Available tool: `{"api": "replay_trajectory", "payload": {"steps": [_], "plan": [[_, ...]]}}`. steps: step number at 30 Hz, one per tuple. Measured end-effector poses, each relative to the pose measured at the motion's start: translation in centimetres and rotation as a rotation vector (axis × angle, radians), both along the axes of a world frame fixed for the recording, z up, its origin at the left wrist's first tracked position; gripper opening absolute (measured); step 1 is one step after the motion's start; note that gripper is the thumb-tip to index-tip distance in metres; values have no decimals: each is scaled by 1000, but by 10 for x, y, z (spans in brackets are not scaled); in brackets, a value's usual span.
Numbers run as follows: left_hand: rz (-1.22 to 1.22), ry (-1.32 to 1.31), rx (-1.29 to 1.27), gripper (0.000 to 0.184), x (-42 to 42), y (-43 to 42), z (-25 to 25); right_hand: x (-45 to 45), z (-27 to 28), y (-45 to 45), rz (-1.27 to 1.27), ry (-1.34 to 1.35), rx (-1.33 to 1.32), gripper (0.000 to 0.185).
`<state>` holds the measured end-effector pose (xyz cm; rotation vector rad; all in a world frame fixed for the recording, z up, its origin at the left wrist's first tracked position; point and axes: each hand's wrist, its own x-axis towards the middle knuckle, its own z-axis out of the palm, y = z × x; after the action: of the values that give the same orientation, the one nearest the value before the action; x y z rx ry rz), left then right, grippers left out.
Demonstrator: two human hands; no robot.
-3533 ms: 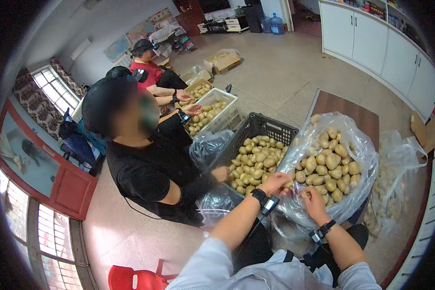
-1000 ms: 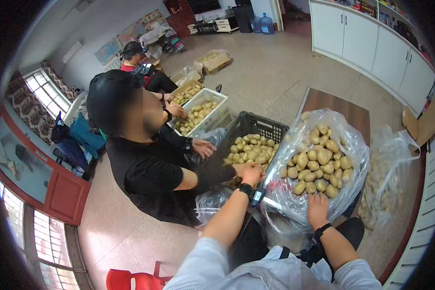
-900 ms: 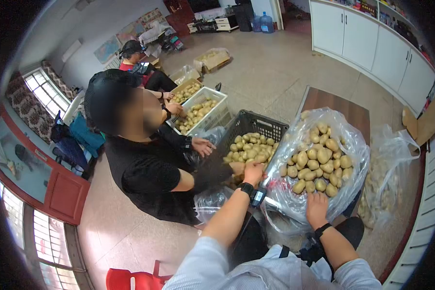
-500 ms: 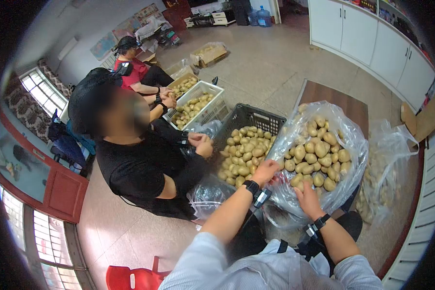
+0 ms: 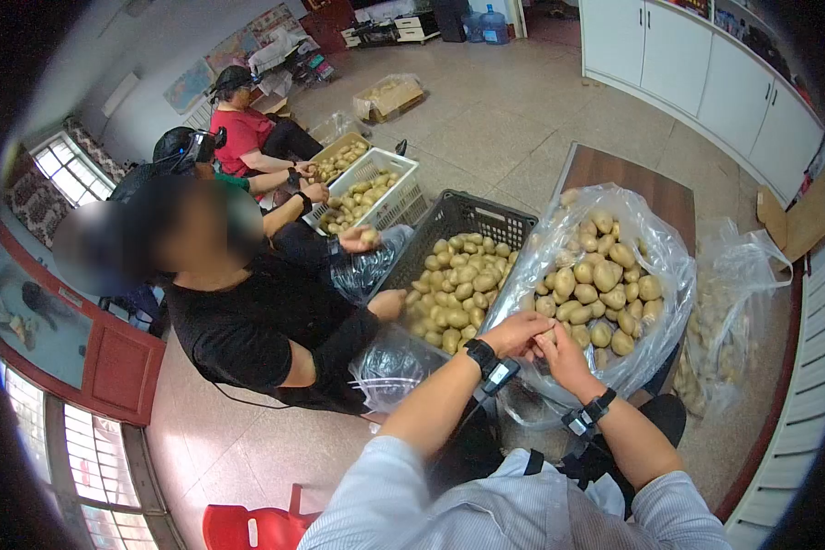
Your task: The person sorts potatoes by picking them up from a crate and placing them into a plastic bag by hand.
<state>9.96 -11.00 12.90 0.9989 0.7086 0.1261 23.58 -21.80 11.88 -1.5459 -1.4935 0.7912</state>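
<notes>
Left hand (image 5: 517, 334): touches right hand (image 5: 563, 357); any grip is hidden.
Potatoes (image 5: 605, 276): probably firm, light singly; best cupped mid-body.
Plastic bag (image 5: 676, 275): likely limp, slippery.

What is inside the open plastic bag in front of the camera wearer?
Inside the open plastic bag, potatoes lie heaped. The upper ones show; the heap hides anything deeper, including the bottom. The left hand and right hand cover part of the near side.
</notes>
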Motion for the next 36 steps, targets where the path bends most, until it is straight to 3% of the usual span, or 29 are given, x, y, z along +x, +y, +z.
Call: {"api": "replay_trajectory", "payload": {"steps": [7,12,14,15,17,18,21,22,24,25,26,28,29,33,34,36], "plan": [[70,38,19,28,-3,8,-18,-2,9,-7,13,24,-21,34],[307,-21,-35,23,-11,20,-27,15,-15,-17,-17,-35,-86,38],[393,-48,-80,21,-15,28,-37,26,-22,-23,-94,-303,-19,41],[481,-74,-124,20,-18,32,-40,33,-28,-26,-96,-303,-20,41],[499,-89,-101,21,-28,39,-47,47,-39,-31,-160,-638,55,47],[432,-41,250,27,-37,48,-69,51,-42,-34,-164,-639,53,47],[147,234,1069,45,-57,56,-64,58,-51,-41,-247,-718,-18,47],[410,118,734,44,-57,58,-71,59,-54,-41,-233,-734,-24,49],[638,4,371,43,-64,63,-87,61,-59,-42,-229,-777,-46,52],[496,212,839,35,-79,72,-98,61,-62,-40,-237,-782,-65,52],[543,152,728,34,-83,72,-96,61,-65,-39,-229,-787,-35,51],[833,-72,-34,35,-80,70,-78,61,-63,-44,-217,-803,-38,49],[919,-107,-201,36,-80,69,-71,59,-58,-43,-228,-801,-21,48],[904,-113,-165,25,-98,76,-84,69,-79,-42,-207,-831,-44,43],[920,-115,-150,22,-101,79,-89,69,-79,-42,-214,-867,-19,26],[996,-34,-117,21,-101,73,-69,73,-78,-45,-194,-864,-25,24]]}}
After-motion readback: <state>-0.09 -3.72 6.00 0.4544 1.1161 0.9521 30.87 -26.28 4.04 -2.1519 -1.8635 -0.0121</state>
